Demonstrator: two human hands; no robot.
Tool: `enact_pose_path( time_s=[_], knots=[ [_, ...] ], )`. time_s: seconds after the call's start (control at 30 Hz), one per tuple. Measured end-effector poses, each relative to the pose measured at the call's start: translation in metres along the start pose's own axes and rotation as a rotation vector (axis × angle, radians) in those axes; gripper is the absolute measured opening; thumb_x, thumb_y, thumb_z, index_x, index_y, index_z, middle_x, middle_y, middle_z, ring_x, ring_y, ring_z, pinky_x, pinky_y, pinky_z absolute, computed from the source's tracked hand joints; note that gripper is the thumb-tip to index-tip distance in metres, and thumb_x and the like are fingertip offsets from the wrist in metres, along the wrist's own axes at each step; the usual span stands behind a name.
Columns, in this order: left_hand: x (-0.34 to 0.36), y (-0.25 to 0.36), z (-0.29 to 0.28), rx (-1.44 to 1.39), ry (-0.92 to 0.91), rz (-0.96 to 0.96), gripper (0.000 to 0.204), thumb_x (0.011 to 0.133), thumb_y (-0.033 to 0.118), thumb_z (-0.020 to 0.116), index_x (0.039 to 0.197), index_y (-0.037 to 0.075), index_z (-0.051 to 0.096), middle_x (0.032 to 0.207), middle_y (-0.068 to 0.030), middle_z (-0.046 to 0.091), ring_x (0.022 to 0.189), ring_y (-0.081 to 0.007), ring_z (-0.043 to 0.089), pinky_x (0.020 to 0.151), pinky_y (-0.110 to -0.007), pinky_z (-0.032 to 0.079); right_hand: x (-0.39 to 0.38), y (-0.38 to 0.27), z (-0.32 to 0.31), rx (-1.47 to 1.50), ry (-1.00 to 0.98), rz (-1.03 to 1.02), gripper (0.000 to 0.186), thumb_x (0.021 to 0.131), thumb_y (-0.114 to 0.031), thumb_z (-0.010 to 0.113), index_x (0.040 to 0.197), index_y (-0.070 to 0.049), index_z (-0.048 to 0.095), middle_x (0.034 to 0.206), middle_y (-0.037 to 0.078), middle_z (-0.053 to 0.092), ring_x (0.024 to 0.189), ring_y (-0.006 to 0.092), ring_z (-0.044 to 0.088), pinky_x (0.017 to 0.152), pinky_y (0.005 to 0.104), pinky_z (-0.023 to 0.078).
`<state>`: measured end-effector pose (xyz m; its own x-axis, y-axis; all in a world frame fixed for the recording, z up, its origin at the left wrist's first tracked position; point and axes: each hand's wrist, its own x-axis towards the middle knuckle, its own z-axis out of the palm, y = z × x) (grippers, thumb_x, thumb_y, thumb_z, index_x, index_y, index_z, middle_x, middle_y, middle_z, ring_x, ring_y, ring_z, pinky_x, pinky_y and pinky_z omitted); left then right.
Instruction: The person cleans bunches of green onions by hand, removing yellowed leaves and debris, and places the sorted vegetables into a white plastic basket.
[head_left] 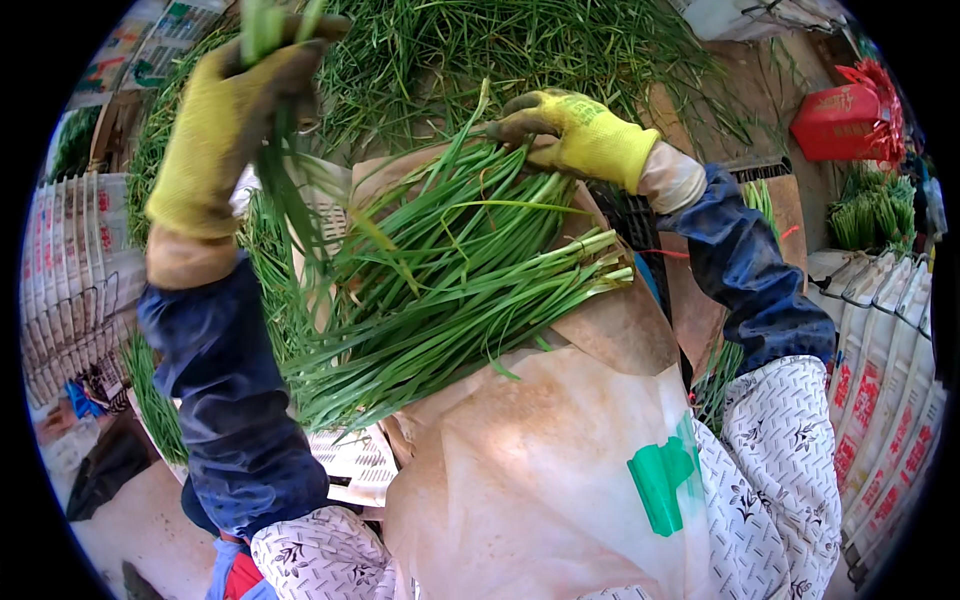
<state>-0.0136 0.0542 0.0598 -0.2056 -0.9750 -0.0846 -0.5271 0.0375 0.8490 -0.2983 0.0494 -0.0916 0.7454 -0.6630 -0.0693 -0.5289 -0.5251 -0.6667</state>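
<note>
A heap of long green garlic chives [450, 270] lies across the board in front of me, pale cut ends mostly toward the right. My left hand [215, 130], in a yellow glove with a dark palm, is raised at the upper left. Its fingers are wrapped round a small bunch of chives [288, 190]; the leaves hang down from the fist, blurred by motion. At the heap's far edge, my right hand [585, 135], in a matching glove, has its fingers curled over the stalks and pinches some of them. Its fingertips are partly hidden.
More loose chives [520, 50] spread over the floor beyond. Plastic sheeting [540, 450] with green tape [662, 480] covers my lap. White ribbed crates [880, 390] stand at right, others [80, 280] at left. A red box [848, 122] and upright chive bundles [870, 215] sit far right.
</note>
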Motion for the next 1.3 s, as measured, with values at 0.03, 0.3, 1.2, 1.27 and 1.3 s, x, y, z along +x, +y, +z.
enact_pose_path(
  time_s=[0.03, 0.3, 1.2, 1.27, 1.3],
  knots=[
    [0.003, -0.001, -0.007, -0.008, -0.006, 0.045, 0.027, 0.09, 0.02, 0.06, 0.11, 0.003, 0.066, 0.069, 0.001, 0.057, 0.061, -0.0072, 0.052, 0.057, -0.02, 0.04, -0.002, 0.004, -0.001, -0.035, 0.032, 0.006, 0.038, 0.077, -0.007, 0.068, 0.115, -0.01, 0.065, 0.117, 0.009, 0.061, 0.108, 0.0218, 0.058, 0.094, 0.0336, 0.047],
    [-0.027, 0.007, -0.069, -0.04, 0.244, 0.05, 0.028, 0.088, 0.017, 0.063, 0.109, -0.002, 0.064, 0.064, 0.0023, 0.052, 0.046, -0.0034, 0.043, 0.05, -0.02, 0.041, 0.001, -0.029, -0.064, 0.4, 0.164, 0.142, 0.022, 0.079, -0.015, 0.073, 0.098, -0.004, 0.07, 0.086, 0.004, 0.069, 0.079, 0.0104, 0.061, 0.073, 0.0253, 0.049],
    [0.007, 0.011, 0.027, -0.274, -0.115, -0.072, 0.026, 0.081, 0.013, 0.066, 0.105, 0.004, 0.066, 0.076, -0.001, 0.061, 0.05, -0.0067, 0.05, 0.045, -0.021, 0.038, 0.048, -0.018, -0.013, 0.068, 0.07, -0.07, 0.043, 0.074, -0.019, 0.069, 0.117, -0.021, 0.064, 0.111, 0.007, 0.063, 0.097, 0.0264, 0.062, 0.083, 0.0357, 0.051],
    [0.009, 0.011, 0.022, -0.258, -0.097, -0.036, 0.026, 0.082, 0.015, 0.064, 0.105, 0.004, 0.066, 0.075, -0.0014, 0.061, 0.051, -0.0071, 0.051, 0.046, -0.022, 0.04, 0.046, -0.017, -0.014, -0.068, 0.014, -0.064, 0.035, 0.074, -0.022, 0.069, 0.109, -0.017, 0.068, 0.104, 0.008, 0.065, 0.097, 0.0284, 0.062, 0.082, 0.038, 0.05],
    [0.01, 0.01, 0.019, -0.252, -0.089, -0.017, 0.026, 0.083, 0.015, 0.064, 0.106, 0.003, 0.065, 0.075, -0.0016, 0.061, 0.052, -0.0072, 0.051, 0.047, -0.022, 0.04, 0.043, -0.017, -0.015, -0.055, 0.017, -0.057, 0.031, 0.074, -0.02, 0.07, 0.105, -0.013, 0.068, 0.101, 0.008, 0.065, 0.095, 0.0288, 0.061, 0.082, 0.0386, 0.05]
  ],
)
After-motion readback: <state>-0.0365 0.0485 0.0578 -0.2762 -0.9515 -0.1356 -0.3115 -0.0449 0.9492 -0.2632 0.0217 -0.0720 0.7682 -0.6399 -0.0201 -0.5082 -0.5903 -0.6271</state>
